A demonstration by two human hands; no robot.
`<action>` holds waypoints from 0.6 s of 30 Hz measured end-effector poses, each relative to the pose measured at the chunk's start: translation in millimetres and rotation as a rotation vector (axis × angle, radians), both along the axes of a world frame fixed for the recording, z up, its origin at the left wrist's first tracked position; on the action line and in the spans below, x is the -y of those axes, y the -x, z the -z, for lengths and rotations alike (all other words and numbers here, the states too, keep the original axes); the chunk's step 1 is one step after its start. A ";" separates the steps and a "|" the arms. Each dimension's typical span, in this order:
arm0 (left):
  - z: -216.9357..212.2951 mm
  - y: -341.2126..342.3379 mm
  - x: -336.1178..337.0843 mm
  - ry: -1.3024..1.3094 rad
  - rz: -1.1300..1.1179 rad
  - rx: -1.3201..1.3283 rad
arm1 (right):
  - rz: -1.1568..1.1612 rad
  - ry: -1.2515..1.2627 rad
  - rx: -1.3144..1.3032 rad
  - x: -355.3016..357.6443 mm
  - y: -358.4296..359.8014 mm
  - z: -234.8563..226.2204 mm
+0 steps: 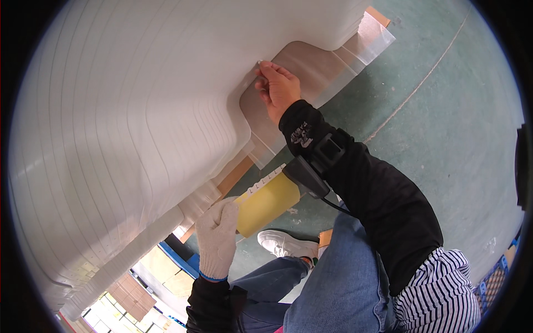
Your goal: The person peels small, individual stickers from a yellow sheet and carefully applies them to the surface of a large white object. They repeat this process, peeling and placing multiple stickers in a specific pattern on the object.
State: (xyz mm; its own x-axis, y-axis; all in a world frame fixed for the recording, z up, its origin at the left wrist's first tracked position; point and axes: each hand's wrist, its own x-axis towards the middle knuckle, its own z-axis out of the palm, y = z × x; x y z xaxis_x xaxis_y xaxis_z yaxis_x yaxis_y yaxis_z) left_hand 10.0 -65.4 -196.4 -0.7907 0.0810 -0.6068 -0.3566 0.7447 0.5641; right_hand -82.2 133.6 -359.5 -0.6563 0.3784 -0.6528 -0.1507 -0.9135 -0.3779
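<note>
A white knitted glove covers my left hand (216,238), its fingers closed around the near end of a wide yellow roll (269,202). Along the roll's upper edge runs a white strip with short dark marks. Bare and closed in a pinch, my right hand (280,89) is at the curved cut-out edge of a large stack of white moulded sheets (150,83). A tiny pale bit shows at its fingertips, too small to name. Behind that hand, a brown board (311,64) under clear plastic film shows through the cut-out.
The stack fills the upper left. Clear film (372,47) hangs past the board's edge over the green floor (433,111). A black device (305,176) with a cable is strapped to my right forearm. Cartons (130,297) lie at lower left; a blue crate (491,288) stands at lower right.
</note>
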 end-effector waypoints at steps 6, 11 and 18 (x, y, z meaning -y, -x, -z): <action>0.3 1.3 0.8 0.011 0.027 0.002 | -0.025 -0.027 -0.010 -2.0 1.0 5.1; 3.5 0.0 4.5 -0.007 0.015 -0.002 | -0.024 -0.052 -0.013 -0.5 2.8 9.0; 4.2 -0.9 3.9 0.015 0.035 -0.014 | 0.026 -0.045 0.050 2.9 6.3 3.4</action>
State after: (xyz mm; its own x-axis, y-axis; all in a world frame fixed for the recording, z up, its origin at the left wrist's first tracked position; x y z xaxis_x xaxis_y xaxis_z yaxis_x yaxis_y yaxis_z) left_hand 10.9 -69.3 -200.5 -0.7961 0.0997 -0.5969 -0.3224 0.7649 0.5577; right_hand -88.5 130.7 -362.9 -0.6130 0.4244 -0.6664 -0.1541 -0.8915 -0.4259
